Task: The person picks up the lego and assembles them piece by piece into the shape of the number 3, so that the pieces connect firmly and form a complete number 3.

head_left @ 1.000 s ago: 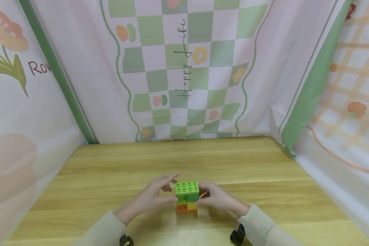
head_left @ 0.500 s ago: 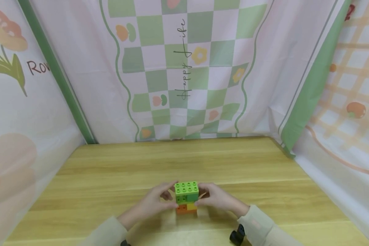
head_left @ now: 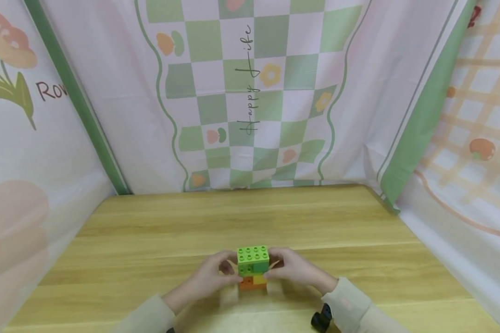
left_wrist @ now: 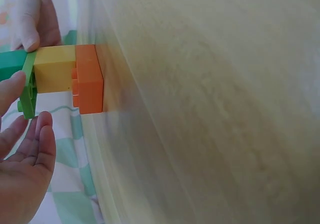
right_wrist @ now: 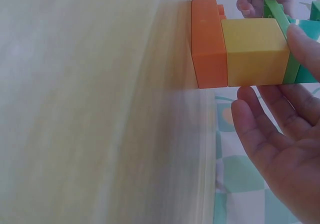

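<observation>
A tower of toy building bricks stands at the front middle of the table. Its base is an orange brick (head_left: 253, 286), with a yellow brick (right_wrist: 255, 54) on one half. Above these lie a thin green plate (left_wrist: 29, 86), a teal-green brick (head_left: 261, 267) and a studded lime brick (head_left: 253, 254) on top. My left hand (head_left: 210, 274) pinches the green plate's left end between thumb and fingers. From the other side, my right hand (head_left: 293, 267) holds the tower around plate height, thumb in front and fingers behind. Part of the fingers is hidden behind the bricks.
The wooden table (head_left: 150, 226) spreads out around the tower. Printed cloth curtains (head_left: 266, 115) hang at the back and both sides. A black device (head_left: 321, 319) shows by the right sleeve (head_left: 354, 303).
My left hand has closed in from beside the tower, its raised fingers coming down and its thumb lowering onto the green plate. The right hand and the tower have stayed nearly still.
</observation>
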A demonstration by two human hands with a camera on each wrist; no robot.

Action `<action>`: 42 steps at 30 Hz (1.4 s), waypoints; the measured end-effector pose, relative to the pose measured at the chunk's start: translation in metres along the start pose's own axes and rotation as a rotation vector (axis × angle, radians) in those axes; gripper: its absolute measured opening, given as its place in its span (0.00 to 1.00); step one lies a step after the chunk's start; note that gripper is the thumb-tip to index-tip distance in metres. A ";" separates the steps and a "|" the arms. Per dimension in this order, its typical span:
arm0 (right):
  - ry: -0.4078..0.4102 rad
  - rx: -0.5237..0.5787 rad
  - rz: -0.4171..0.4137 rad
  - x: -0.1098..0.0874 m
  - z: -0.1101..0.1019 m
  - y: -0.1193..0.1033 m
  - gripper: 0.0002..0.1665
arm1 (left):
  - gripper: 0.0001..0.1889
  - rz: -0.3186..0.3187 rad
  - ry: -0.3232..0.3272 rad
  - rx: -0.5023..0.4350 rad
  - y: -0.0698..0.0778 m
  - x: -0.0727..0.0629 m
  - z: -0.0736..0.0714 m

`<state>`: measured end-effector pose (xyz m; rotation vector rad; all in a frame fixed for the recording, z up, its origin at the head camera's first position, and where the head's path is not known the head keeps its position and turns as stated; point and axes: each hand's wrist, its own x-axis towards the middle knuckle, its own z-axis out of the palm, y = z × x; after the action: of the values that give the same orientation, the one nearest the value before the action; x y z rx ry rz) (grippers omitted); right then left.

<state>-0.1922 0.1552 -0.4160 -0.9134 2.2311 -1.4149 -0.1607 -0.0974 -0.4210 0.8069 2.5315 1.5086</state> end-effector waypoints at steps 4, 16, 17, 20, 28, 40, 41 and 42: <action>-0.001 -0.005 0.012 0.000 0.000 0.000 0.22 | 0.18 -0.005 0.006 -0.005 0.001 0.000 0.001; 0.003 0.016 0.007 0.000 0.000 -0.004 0.22 | 0.16 -0.030 0.007 -0.010 0.002 0.002 0.002; 0.004 0.020 0.009 0.000 0.000 -0.004 0.22 | 0.15 -0.031 0.008 -0.009 0.002 0.002 0.002; 0.005 0.026 0.017 0.000 0.000 -0.006 0.22 | 0.16 -0.038 0.012 -0.003 0.002 0.002 0.002; 0.010 -0.021 0.021 0.001 -0.001 -0.007 0.22 | 0.17 -0.049 0.033 0.015 0.003 0.004 0.001; 0.017 -0.102 0.049 0.011 -0.009 -0.007 0.20 | 0.18 -0.034 0.044 0.029 0.001 0.012 -0.003; 0.020 -0.104 0.056 0.012 -0.009 -0.007 0.20 | 0.18 -0.034 0.044 0.022 0.001 0.013 -0.003; 0.024 -0.105 0.061 0.013 -0.010 -0.007 0.20 | 0.19 -0.041 0.043 0.016 0.001 0.014 -0.004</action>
<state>-0.2050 0.1509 -0.4049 -0.8575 2.3497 -1.2985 -0.1733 -0.0939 -0.4156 0.7273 2.5771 1.5123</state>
